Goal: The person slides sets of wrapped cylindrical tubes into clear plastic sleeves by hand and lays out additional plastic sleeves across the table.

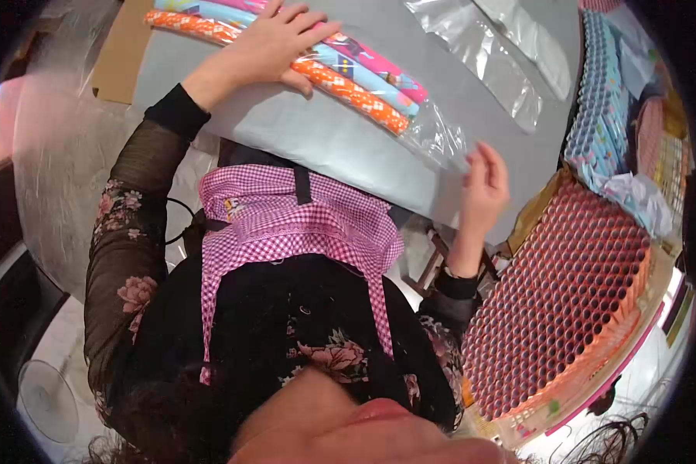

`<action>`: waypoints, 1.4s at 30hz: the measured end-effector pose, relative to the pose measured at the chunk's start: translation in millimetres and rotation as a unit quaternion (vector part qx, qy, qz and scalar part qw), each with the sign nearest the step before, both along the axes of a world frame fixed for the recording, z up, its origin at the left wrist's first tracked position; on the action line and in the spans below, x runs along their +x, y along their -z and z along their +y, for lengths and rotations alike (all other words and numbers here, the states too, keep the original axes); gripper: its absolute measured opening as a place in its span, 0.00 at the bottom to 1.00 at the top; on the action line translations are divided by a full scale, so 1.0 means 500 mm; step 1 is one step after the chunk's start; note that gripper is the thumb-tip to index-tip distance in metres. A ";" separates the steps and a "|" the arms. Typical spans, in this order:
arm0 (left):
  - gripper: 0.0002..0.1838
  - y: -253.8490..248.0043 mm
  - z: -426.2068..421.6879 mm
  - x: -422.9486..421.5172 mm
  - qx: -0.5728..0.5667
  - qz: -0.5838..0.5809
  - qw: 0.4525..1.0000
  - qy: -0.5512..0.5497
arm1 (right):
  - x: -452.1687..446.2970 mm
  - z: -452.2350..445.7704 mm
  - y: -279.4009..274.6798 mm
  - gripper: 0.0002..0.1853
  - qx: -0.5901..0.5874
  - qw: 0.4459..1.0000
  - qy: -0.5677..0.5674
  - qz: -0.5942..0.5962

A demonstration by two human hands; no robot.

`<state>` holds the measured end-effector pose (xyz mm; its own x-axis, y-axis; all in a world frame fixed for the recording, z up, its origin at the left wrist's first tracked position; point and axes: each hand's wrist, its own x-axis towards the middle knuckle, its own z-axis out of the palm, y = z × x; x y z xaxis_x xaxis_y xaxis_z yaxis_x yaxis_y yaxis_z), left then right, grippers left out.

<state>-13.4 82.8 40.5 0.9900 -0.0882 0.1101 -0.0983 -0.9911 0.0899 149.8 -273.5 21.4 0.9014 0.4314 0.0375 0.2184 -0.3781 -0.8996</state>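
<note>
My left hand [274,46] lies flat with its fingers spread across three patterned rolls packed side by side in a clear plastic bag [435,139]. The roll nearest me is orange with white marks [356,100], the middle one is light blue [371,83], and the far one is pink [379,66]. Beyond the rolls' right ends, the bag's loose end lies crumpled. Close to that end is my right hand [485,189], raised, its fingers curled and pressed together. Whether they pinch the plastic's edge cannot be made out.
More clear plastic bags [487,54] lie on the grey table covering [301,139]. At my right, a crate holds many upright red-orange rolls [557,301]; blue rolls [603,108] stand behind it. A cardboard piece [127,54] sits at the left. My checked apron [301,216] meets the table edge.
</note>
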 end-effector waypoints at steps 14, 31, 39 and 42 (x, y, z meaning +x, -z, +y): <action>0.54 0.052 0.020 -0.001 0.021 -0.136 0.990 0.035 | -0.031 0.097 0.078 0.02 -0.233 0.879 -0.227 -0.348; 0.65 0.057 0.019 -0.021 -0.011 0.003 0.998 -0.055 | -0.031 0.090 0.041 0.06 -0.276 0.904 -0.226 -0.237; 0.41 0.037 0.127 -0.098 -0.115 -0.164 0.971 -0.131 | -0.017 0.066 -0.003 0.10 -0.241 0.923 -0.243 -0.174; 0.42 0.073 0.233 -0.173 -0.030 -0.162 0.971 -0.175 | -0.037 0.082 -0.062 0.14 -0.231 0.935 -0.196 -0.183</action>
